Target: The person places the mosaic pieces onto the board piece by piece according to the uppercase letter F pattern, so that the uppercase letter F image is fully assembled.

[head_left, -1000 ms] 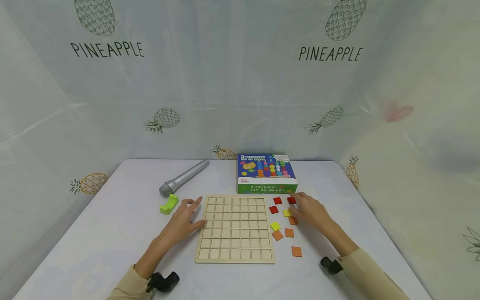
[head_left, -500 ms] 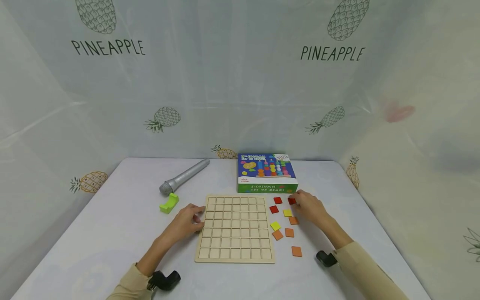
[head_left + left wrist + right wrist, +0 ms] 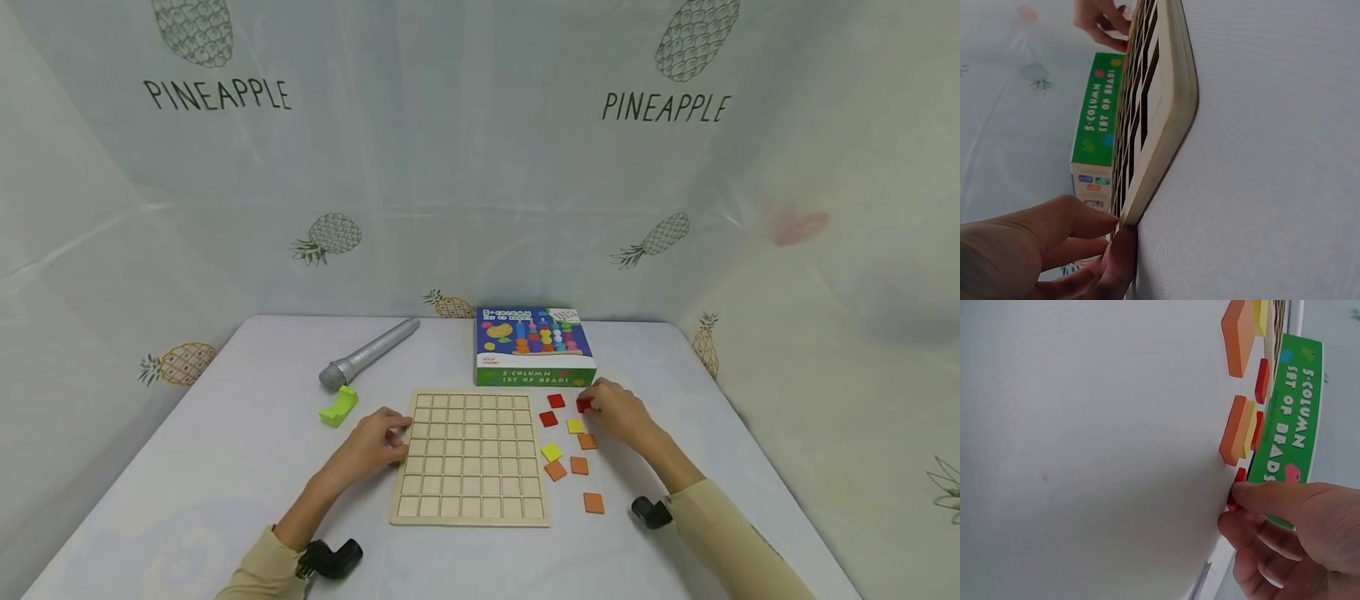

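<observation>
A wooden grid board (image 3: 472,458) lies flat in the middle of the white table. At its left edge is my left hand (image 3: 372,443), fingers bent; in the left wrist view thumb and finger hold the board's rim (image 3: 1163,150). My right hand (image 3: 621,410) pinches a small red square tile (image 3: 583,405) just in front of the box, its fingers partly covering the tile. In the right wrist view the thumb lies over the red tile (image 3: 1235,499). Near this hand lie two red tiles (image 3: 549,419), two yellow tiles (image 3: 575,427) and several orange tiles (image 3: 579,466).
A boxed bead set (image 3: 535,347) stands behind the board, close to the right hand. A silver toy microphone (image 3: 369,354) and a light green curved block (image 3: 339,407) lie at the back left. A pineapple-print curtain (image 3: 480,167) hangs behind the table.
My left hand's fingers have bent in and come onto the board's left edge. My right hand has moved slightly, and its fingers have closed on the red tile near the box.
</observation>
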`<state>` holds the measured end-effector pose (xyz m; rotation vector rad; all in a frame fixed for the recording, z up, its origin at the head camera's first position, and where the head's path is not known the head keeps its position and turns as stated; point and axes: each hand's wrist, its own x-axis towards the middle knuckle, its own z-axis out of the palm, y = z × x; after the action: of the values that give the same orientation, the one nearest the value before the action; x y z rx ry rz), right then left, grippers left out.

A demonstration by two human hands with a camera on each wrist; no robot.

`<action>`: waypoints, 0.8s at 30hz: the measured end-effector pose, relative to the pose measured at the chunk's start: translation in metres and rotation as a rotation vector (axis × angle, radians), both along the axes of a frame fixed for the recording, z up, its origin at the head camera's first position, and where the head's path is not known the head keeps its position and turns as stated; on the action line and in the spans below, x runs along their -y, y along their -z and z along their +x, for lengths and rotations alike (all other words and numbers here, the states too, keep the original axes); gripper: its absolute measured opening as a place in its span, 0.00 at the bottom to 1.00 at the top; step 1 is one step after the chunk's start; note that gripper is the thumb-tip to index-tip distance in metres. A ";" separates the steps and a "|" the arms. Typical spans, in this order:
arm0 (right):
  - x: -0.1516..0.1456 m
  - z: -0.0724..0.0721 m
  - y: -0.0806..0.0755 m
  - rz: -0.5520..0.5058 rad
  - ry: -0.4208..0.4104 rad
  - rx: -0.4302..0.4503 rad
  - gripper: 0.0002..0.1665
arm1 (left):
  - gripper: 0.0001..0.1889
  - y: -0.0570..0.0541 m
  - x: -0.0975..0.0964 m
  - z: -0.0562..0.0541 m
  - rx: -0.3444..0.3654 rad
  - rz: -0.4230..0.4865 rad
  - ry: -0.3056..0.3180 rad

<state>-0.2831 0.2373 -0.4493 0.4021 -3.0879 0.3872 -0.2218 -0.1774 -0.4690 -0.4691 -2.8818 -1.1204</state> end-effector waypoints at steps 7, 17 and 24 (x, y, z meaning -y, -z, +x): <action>-0.002 -0.001 -0.001 -0.013 0.014 0.040 0.14 | 0.26 0.002 0.000 -0.003 0.032 0.002 0.002; -0.006 -0.005 0.003 -0.023 -0.014 0.042 0.13 | 0.28 0.001 0.001 -0.001 0.035 0.013 0.027; -0.008 -0.003 0.003 -0.042 -0.025 -0.010 0.13 | 0.28 -0.002 0.001 -0.001 0.038 0.009 0.035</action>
<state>-0.2861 0.2456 -0.4521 0.4413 -3.0618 0.4480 -0.2233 -0.1784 -0.4674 -0.5056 -2.9110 -1.1591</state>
